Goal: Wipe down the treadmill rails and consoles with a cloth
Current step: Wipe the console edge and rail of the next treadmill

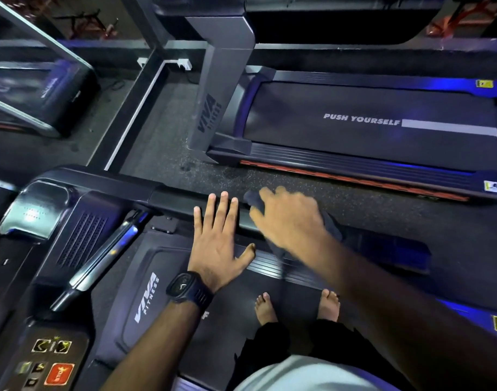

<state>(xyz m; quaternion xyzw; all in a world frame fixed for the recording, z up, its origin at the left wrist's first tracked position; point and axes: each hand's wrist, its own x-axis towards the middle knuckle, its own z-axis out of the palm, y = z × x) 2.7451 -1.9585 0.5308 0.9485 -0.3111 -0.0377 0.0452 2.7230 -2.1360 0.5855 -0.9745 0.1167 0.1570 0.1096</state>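
Observation:
I stand barefoot on a treadmill and look down along its right handrail [168, 197], a long black bar. A dark cloth [333, 225] lies over that rail under my right hand [286, 218], which is blurred and presses the cloth down; whether its fingers curl round the cloth I cannot tell. My left hand [219, 238], with a black watch on the wrist, lies flat with straight spread fingers on the rail just left of the cloth. The console [55, 359] with a red stop button sits at the lower left.
A second treadmill [368, 119] marked PUSH YOURSELF stands across a strip of speckled floor [270, 182], its grey upright [216, 100] nearest the rail. A glass partition [38, 88] rises at the far left. My bare feet [295, 306] stand on the belt below.

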